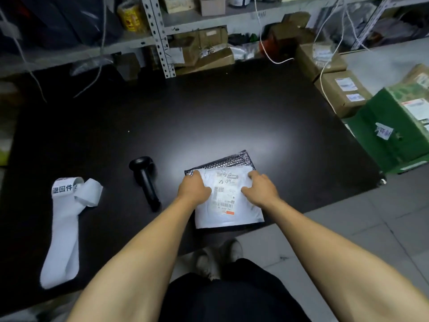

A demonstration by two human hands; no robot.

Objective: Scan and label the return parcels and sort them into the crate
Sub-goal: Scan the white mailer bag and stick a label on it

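White label strip (63, 231) lies at 8 o'clock on the table (209, 112), its far end curled into loops and printed with black characters. Just right of it, apart, a black scanner (146, 182) lies on its side, head toward 12 o'clock and handle toward 6. Right again, near the table's front edge at about 5 o'clock, sits a white parcel (228, 217) bearing a printed label and handwriting, stacked on a dark bubble mailer (234, 159) whose far edge shows beyond it at 12 o'clock. The left hand (193, 190) rests on the parcel's left far corner with fingers curled over the edge; the right hand (260, 189) lies on the right far corner, fingers bent down onto the white film. Whether either truly pinches it I cannot tell for certain, but both hold the parcel by its sides. Nothing stands between the hands and the scanner.

At 3 o'clock, off the table's right edge, a green box (383, 140) with a paper tag stands beside brown cartons (343, 94). White cables (325, 66) hang across them.

Matte black, the table shows a bright glare patch at its centre. Behind it at 12 o'clock run grey metal shelves (160, 38) packed with cartons and bags. Pale floor tiles (348, 228) lie at 4 o'clock, with shoes (218, 256) below the table edge.
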